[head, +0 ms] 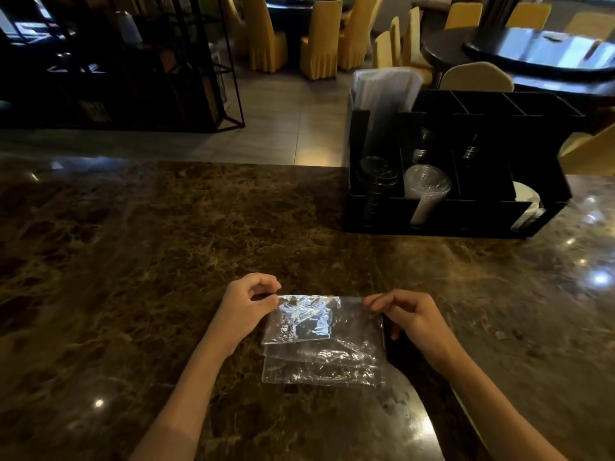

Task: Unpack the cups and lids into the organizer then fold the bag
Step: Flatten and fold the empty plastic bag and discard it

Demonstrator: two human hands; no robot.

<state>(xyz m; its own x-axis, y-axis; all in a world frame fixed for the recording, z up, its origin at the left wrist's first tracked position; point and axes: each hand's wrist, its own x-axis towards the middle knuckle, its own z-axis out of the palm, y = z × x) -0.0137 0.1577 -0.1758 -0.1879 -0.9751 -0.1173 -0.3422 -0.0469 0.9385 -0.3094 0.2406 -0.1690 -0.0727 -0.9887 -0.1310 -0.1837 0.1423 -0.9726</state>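
Note:
A clear plastic bag [321, 344] lies flat on the brown marble counter [133, 261], partly folded over itself. My left hand [246, 304] pinches its top left corner. My right hand [409, 317] pinches its top right corner. A black organizer [466, 211] stands at the far right of the counter. A stack of clear cups [426, 191] lies in its middle front compartment. Dark lids [377, 176] fill the compartment to the left of the cups.
A tall clear bag of straws [382, 94] stands at the organizer's back left. White paper items [527, 201] sit at its right end. Beyond the counter are a tiled floor, a black metal shelf [133, 61], dark round tables and yellow-covered chairs [319, 41].

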